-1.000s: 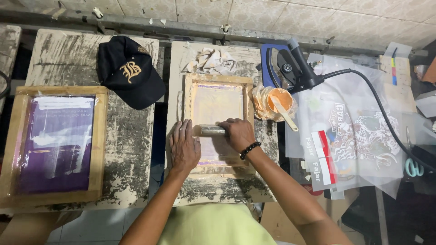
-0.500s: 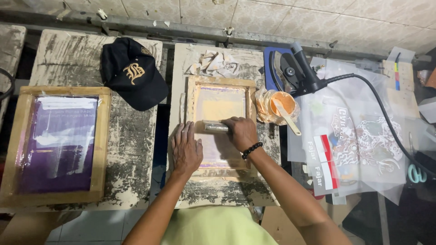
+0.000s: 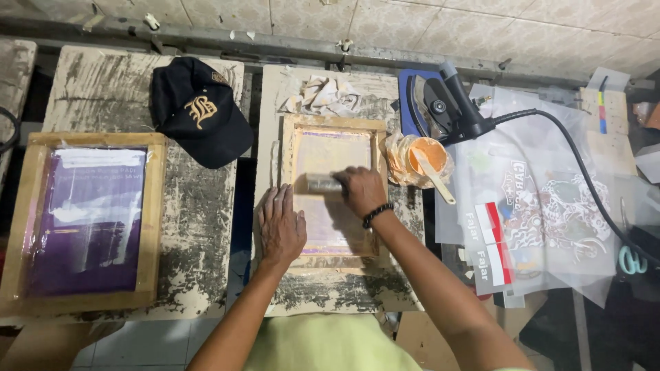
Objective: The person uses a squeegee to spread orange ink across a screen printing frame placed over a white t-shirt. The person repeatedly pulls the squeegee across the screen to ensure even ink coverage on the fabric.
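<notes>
A small wooden printing screen [image 3: 333,124] lies flat on a paint-stained board in front of me. My right hand [image 3: 361,190], with a dark bead bracelet at the wrist, is shut on a squeegee [image 3: 322,183] that rests across the middle of the mesh. My left hand [image 3: 280,225] lies flat with fingers spread on the screen's left frame rail, pressing it down. A crumpled rag [image 3: 323,94] sits just beyond the screen's far edge.
A larger wooden screen with purple mesh [image 3: 86,220] lies on the left board, a black cap [image 3: 196,110] beyond it. Right of the small screen stand an orange ink pot with a spatula [image 3: 425,159], a black iron [image 3: 443,106] with its cable, and printed transfer sheets [image 3: 543,213].
The squeegee and my right hand have stayed near the middle of the mesh, shifting only slightly. My left hand has kept its place on the frame.
</notes>
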